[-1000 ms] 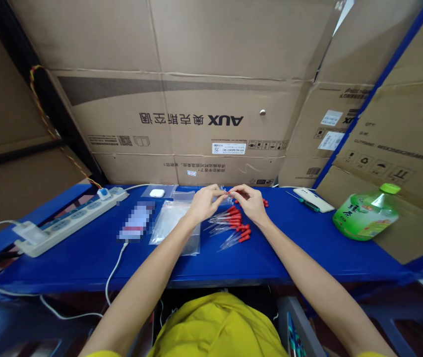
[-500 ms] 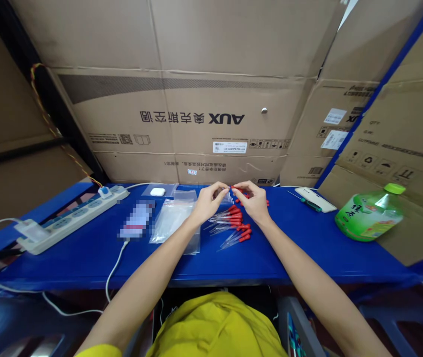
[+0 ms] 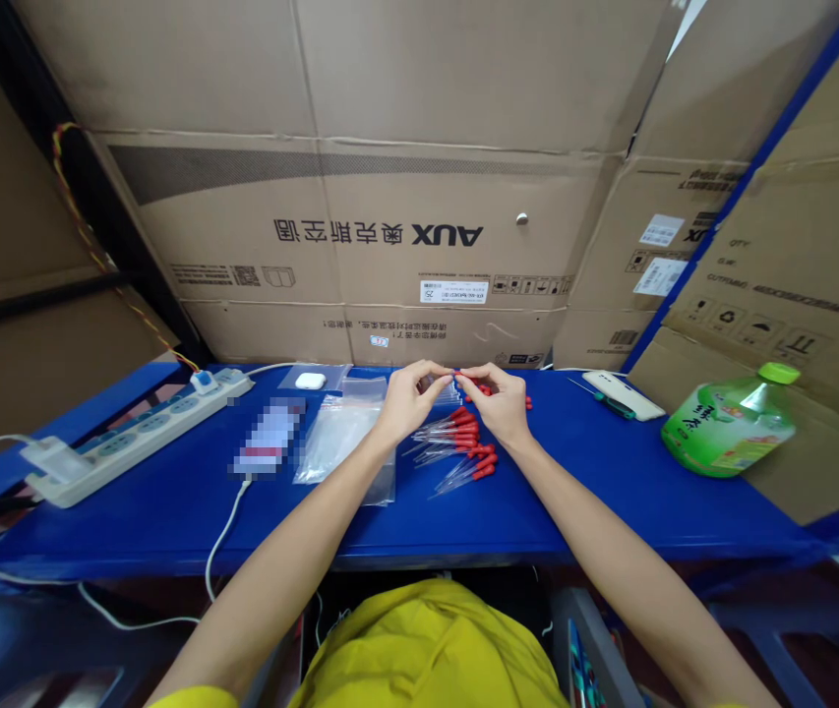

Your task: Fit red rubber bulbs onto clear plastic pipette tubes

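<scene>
**Q:** What occupies the left end of the table [image 3: 168, 511]?

**A:** A long, rigid white power strip [image 3: 135, 441] lies at an angle near the left rear corner. A thin white cable [image 3: 223, 536] hangs over the front edge. To its right come a flat phone [image 3: 268, 438], a small rounded white case [image 3: 310, 381] at the rear, and limp, glossy clear plastic bags [image 3: 341, 442] lying flat.

**Q:** State of the hands?

**A:** The left hand [image 3: 405, 401] and right hand [image 3: 502, 403] meet fingertip to fingertip above the middle of the table, toward the rear. Each pinches, thumb against forefinger, one end of a slim dropper [image 3: 455, 375] with a red tip. Finer detail is too small to tell. The pile of droppers [image 3: 463, 447], thin clear tubes with red bulbs, lies just in front of the hands.

**Q:** Where is the open room?

**A:** The smooth blue surface is bare from the pile to the front edge, and from the right hand to a flat white device [image 3: 622, 395]. Farther right, a green bottle [image 3: 729, 425] lies on its side against cardboard. Cardboard boxes [image 3: 389, 236] wall off the rear edge.
</scene>
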A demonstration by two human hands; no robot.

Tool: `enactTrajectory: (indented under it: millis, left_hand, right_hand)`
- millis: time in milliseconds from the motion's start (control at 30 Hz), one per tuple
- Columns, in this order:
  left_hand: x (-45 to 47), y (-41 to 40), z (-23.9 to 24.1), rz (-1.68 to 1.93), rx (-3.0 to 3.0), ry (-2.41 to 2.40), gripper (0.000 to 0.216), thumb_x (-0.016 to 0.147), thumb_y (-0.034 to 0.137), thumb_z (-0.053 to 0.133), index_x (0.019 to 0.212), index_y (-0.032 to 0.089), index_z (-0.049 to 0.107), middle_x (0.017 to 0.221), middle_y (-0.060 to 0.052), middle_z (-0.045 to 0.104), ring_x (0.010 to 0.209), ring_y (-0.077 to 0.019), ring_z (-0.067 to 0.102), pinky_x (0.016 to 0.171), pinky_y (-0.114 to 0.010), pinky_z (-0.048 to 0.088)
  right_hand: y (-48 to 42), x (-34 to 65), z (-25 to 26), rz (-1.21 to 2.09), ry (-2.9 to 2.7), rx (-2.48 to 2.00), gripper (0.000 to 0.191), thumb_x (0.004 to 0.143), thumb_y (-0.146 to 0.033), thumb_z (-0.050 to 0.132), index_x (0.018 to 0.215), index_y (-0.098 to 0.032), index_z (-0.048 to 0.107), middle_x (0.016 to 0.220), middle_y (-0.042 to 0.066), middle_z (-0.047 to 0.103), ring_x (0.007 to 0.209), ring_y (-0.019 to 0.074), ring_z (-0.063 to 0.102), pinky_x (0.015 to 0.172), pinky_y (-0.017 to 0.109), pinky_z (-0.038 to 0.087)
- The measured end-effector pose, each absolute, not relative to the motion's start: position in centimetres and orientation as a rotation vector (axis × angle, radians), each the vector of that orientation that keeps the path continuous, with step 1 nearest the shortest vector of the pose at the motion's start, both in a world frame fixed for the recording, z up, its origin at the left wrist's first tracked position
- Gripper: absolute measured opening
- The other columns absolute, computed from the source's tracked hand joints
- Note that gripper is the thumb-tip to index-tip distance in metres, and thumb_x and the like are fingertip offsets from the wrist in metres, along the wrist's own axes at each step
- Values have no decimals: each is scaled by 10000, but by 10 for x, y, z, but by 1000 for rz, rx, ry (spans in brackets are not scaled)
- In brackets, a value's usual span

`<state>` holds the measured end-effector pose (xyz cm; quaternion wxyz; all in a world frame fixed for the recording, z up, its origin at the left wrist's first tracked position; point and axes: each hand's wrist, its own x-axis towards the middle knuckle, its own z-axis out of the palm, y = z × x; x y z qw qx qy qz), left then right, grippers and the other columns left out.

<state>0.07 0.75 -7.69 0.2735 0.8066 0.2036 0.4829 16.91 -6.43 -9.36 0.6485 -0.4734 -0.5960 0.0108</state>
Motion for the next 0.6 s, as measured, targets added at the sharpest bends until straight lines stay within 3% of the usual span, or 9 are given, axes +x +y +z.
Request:
enactTrajectory:
  millis: [400, 600]
  left_hand:
    - [-6, 9, -70, 1277, 2379, 493, 196, 980, 344, 667, 990, 185, 782, 839, -31, 713, 662, -133, 547, 658, -274, 408]
    - [-12, 13, -67, 1204, 2446, 412, 201, 992, 328, 642, 1000, 179, 776, 842, -41, 707, 692, -144, 566, 676, -278, 414]
  right_hand:
    - [-66, 171, -93, 45, -1432, -1096, 171, 920, -378, 719, 917, -217, 777, 876, 51, 797, 789, 221, 765, 775, 339, 617]
    - [-62, 173, -93, 309, -1392, -1062, 232, 872, -438, 762, 888, -207, 754, 813, 39, 778, 728, 204, 749, 695, 316, 615]
